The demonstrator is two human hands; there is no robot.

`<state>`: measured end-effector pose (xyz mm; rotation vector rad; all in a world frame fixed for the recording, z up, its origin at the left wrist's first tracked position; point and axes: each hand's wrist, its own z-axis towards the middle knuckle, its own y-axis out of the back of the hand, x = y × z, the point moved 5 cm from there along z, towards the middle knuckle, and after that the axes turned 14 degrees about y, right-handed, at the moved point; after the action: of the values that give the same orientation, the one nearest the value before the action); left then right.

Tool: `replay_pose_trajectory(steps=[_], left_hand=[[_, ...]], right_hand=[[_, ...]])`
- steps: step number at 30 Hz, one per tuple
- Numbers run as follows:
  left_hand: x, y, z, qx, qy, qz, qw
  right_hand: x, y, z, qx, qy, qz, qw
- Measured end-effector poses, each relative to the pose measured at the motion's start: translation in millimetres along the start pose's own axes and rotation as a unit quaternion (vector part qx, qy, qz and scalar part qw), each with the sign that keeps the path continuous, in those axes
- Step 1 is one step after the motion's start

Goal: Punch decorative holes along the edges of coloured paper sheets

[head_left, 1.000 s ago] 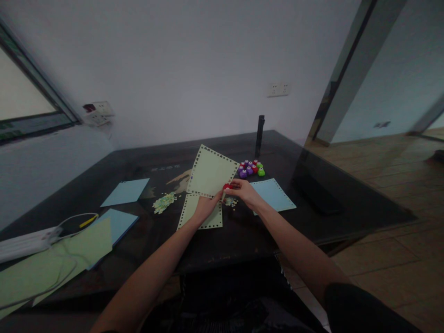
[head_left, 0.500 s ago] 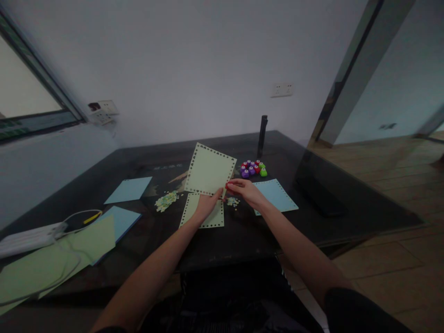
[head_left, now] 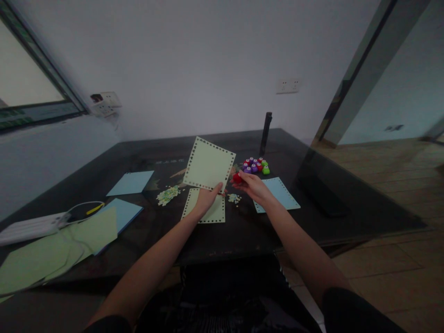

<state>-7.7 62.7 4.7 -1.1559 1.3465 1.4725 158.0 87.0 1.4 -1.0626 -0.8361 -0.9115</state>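
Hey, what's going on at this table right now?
A person's left hand holds up a pale green sheet with a punched border by its lower edge, while the right hand grips a small red punch beside its corner. On the dark table lie a second punched green sheet, a punched blue sheet, a cluster of coloured punches and paper scraps.

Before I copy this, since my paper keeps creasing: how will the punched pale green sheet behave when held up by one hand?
Probably light: the left hand lifts the pale green sheet by its lower edge alone. It stands nearly flat, so it is likely stiffish card rather than floppy paper. The punched holes along its border may tear if tugged.
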Motion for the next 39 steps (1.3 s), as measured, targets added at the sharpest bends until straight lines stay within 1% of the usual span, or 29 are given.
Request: replay_pose_trajectory(steps=[4, 7, 10, 14, 18, 23, 25, 27, 31, 33, 37, 39], left_hand=[[2, -1, 0, 0.003, -0.015, -0.017, 1.0], [4, -1, 2, 0.005, -0.03, -0.019, 0.999], [6, 0, 5, -0.001, -0.038, -0.011, 0.999], [6, 2, 6, -0.017, -0.052, -0.003, 0.998], [4, 2, 5, -0.013, -0.029, 0.005, 0.999], [4, 2, 3, -0.007, 0.009, 0.016, 1.0], [6, 3, 4, -0.011, 0.018, 0.026, 0.999], [8, 3, 6, -0.011, 0.009, 0.045, 0.999], [4, 6, 9, -0.024, -0.074, 0.054, 0.996], [2, 7, 10, -0.029, -0.099, 0.05, 0.993], [4, 8, 11, -0.027, -0.092, 0.051, 0.994], [6, 8, 11, -0.027, -0.089, 0.056, 0.994]], right_hand=[[3, 0, -1, -0.015, -0.027, -0.025, 0.999], [5, -1, -3, -0.011, -0.033, -0.053, 0.998], [3, -3, -4, 0.016, -0.042, -0.08, 0.996], [-2, -3, -7, 0.061, -0.073, -0.139, 0.986], [-4, -3, -9, 0.083, -0.082, -0.189, 0.975], [-2, -5, -10, 0.096, -0.086, -0.209, 0.969], [-1, -5, -9, 0.087, -0.079, -0.208, 0.971], [0, -3, -8, 0.073, -0.065, -0.205, 0.974], [1, -2, -5, 0.057, -0.031, -0.19, 0.98], [3, -1, -4, 0.044, -0.006, -0.172, 0.984], [13, -2, -4, 0.002, 0.055, -0.118, 0.991], [17, -5, -5, 0.0, 0.065, -0.093, 0.994]])
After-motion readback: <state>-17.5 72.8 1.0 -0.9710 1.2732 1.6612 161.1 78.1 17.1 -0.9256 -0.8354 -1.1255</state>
